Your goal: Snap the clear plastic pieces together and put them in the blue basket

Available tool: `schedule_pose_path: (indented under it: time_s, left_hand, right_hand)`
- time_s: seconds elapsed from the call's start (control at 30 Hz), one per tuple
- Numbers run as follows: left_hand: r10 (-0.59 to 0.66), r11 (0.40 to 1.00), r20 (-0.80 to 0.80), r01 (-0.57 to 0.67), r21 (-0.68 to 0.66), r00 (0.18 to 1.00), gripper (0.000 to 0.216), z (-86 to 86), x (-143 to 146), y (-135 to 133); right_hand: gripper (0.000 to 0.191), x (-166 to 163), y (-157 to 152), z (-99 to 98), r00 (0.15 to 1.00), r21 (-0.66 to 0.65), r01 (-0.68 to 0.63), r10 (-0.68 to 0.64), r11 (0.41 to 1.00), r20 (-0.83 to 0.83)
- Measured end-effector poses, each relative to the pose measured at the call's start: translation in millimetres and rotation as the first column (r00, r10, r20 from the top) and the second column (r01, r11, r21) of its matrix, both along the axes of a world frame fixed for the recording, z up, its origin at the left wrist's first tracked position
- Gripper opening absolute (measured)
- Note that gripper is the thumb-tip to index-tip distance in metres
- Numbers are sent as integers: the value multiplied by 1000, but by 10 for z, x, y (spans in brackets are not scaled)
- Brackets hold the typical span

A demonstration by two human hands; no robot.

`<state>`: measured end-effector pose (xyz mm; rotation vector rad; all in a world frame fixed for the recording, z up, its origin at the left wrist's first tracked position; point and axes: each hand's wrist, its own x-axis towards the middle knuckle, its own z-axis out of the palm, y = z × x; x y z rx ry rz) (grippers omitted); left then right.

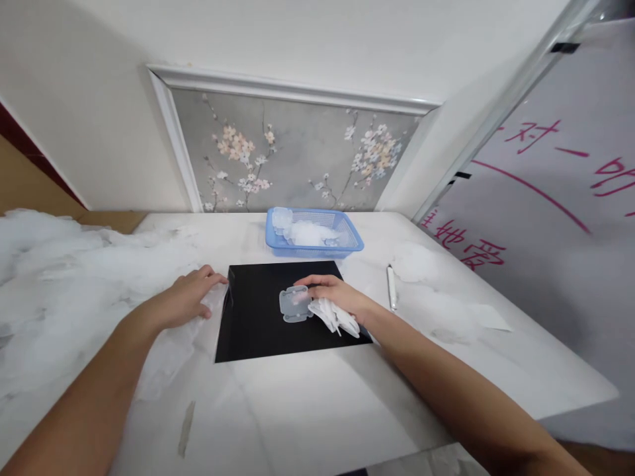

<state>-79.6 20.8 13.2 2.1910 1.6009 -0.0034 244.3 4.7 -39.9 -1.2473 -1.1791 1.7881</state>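
Note:
My left hand (188, 297) is at the left edge of the black mat (262, 344). Its thumb and fingers are around a thin clear plastic bag (214, 299), part of which reaches over the mat's edge. Above the mat, my right hand (337, 293) has its fingers on a flat translucent plastic piece with rounded tabs, like a small lid (294, 309). A bundle of thin white pieces (335, 318) sticks out beneath the same hand; its exact kind is not clear. The palm hides part of the bundle.
Behind the mat stands a blue plastic basket (312, 251) with translucent pieces inside. A heap of clear plastic bags (74, 284) covers the table's left side. To the right lie a white pen-like cutter (391, 287) and more clear plastic (441, 311). A written whiteboard (555, 218) borders the right.

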Motion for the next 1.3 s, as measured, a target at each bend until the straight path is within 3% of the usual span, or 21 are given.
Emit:
schedule_pose_path:
  time_s: [0.27, 0.33, 0.6, 0.7, 0.87, 1.1, 1.3]
  left_hand:
    - [9, 1000, -31, -9, 11, 999, 12, 21, 94, 27]
    - [-7, 1000, -17, 7, 27, 1000, 11, 31, 117, 22]
    - [-45, 999, 312, 33, 43, 949, 10, 1, 370, -58]
    - [17, 998, 488, -42, 42, 873, 11, -55, 539, -115]
    - [209, 978, 699, -152, -144, 684, 21, -207, 776, -192]
    - [352, 935, 789, -143, -326, 503, 36, -269, 852, -229]
    - [565, 815, 742, -102, -571, 359, 40, -221, 865, -250]
  right_hand:
    - [34, 44, 34, -3, 996, -18, -31, 29, 999, -78]
    - [33, 46, 28, 5, 997, -23, -33, 31, 999, -77]
    - [33, 60, 21, -7, 997, -24, -40, 38, 999, -71]
    - [33, 68, 37, -27, 996, -22, -48, 47, 999, -70]
    - [35, 70, 50, -35, 996, -11, -55, 54, 998, -66]
    - [34, 58, 45, -36, 995, -13, -56, 55, 998, -83]
    - [42, 20, -1, -44, 997, 82, -16, 22, 996, -76]
